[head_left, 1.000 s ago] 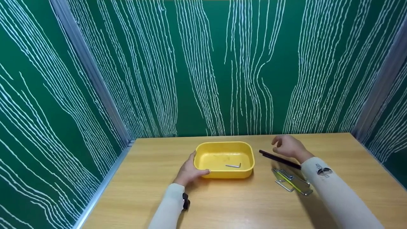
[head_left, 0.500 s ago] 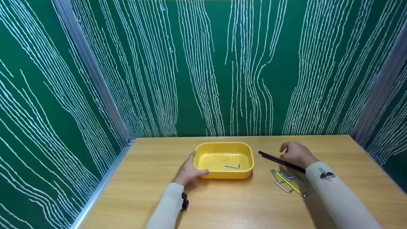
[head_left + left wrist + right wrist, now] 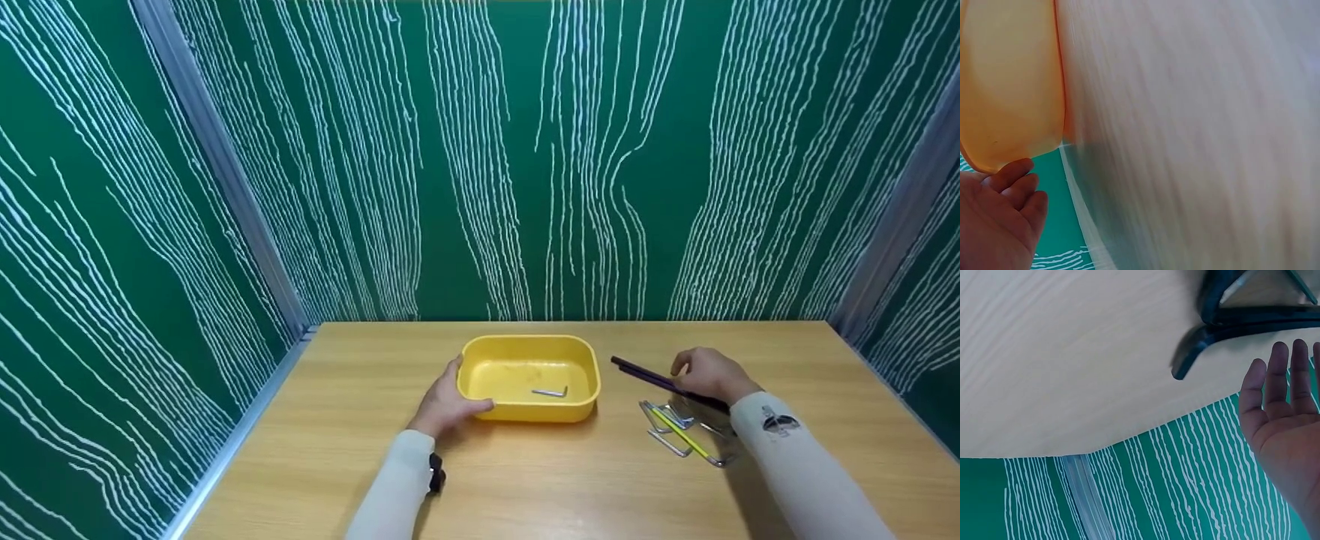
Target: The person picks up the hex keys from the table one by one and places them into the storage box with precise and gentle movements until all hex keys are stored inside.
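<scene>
My left hand (image 3: 448, 405) grips the left end of a yellow plastic tub (image 3: 525, 412), thumb over the front rim. In the left wrist view its fingers (image 3: 1013, 175) lie against the tub's end (image 3: 1010, 84). One silver hex key (image 3: 550, 392) lies inside the tub. My right hand (image 3: 712, 373) hovers just over two long black hex keys (image 3: 646, 374) on the table. From the right wrist, its fingers (image 3: 1278, 377) look loosely extended, a small gap from the bent ends of the black keys (image 3: 1190, 354).
In front of the black keys lies a loose group of silver hex keys (image 3: 670, 444) with a yellow one (image 3: 684, 435) across them. The wooden table (image 3: 540, 480) meets green, white-lined panels (image 3: 465, 187) at its back and left.
My right hand has come down and to the right along the black hex keys, closer to the table. The left hand and the tub have stayed in place.
</scene>
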`<state>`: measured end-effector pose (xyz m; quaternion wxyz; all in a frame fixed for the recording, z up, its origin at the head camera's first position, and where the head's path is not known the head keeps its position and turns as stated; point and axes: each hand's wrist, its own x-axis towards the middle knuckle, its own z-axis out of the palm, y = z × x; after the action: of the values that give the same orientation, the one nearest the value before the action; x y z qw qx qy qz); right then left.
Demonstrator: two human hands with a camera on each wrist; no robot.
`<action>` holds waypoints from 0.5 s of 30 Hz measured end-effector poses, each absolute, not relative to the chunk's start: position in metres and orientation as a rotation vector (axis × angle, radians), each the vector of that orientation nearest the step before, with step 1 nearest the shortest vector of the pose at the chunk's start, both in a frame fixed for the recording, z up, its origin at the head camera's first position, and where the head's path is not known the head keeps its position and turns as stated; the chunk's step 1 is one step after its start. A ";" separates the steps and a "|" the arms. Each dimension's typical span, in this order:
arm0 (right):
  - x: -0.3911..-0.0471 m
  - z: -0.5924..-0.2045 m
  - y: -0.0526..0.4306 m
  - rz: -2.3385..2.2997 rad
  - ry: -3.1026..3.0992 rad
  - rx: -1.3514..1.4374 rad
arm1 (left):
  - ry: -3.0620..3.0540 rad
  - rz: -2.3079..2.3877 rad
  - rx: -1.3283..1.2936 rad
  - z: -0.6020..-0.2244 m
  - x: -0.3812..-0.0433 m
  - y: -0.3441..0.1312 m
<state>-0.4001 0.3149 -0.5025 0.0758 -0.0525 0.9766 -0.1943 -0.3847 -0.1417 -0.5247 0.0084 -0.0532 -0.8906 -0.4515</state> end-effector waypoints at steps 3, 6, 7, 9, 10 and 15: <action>-0.400 -0.506 0.317 -0.578 2.928 -0.176 | -2.778 -1.403 -0.167 -0.524 -0.384 -0.142; -0.397 -0.507 0.318 -0.602 2.927 -0.179 | -2.797 -1.358 -0.167 -0.524 -0.385 -0.142; -0.396 -0.508 0.318 -0.609 2.929 -0.179 | -2.798 -1.350 -0.168 -0.524 -0.385 -0.142; -0.395 -0.509 0.318 -0.620 2.931 -0.182 | -2.801 -1.329 -0.175 -0.524 -0.385 -0.142; -0.394 -0.510 0.318 -0.625 2.932 -0.182 | -2.802 -1.318 -0.180 -0.525 -0.385 -0.142; -0.399 -0.514 0.319 -0.627 2.908 -0.154 | -2.790 -1.355 -0.184 -0.523 -0.383 -0.143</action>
<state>-0.3985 0.3193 -0.5136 0.0814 -0.0515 0.9730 -0.2099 -0.3832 -0.1426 -0.5229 0.0175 -0.0592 -0.8978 -0.4360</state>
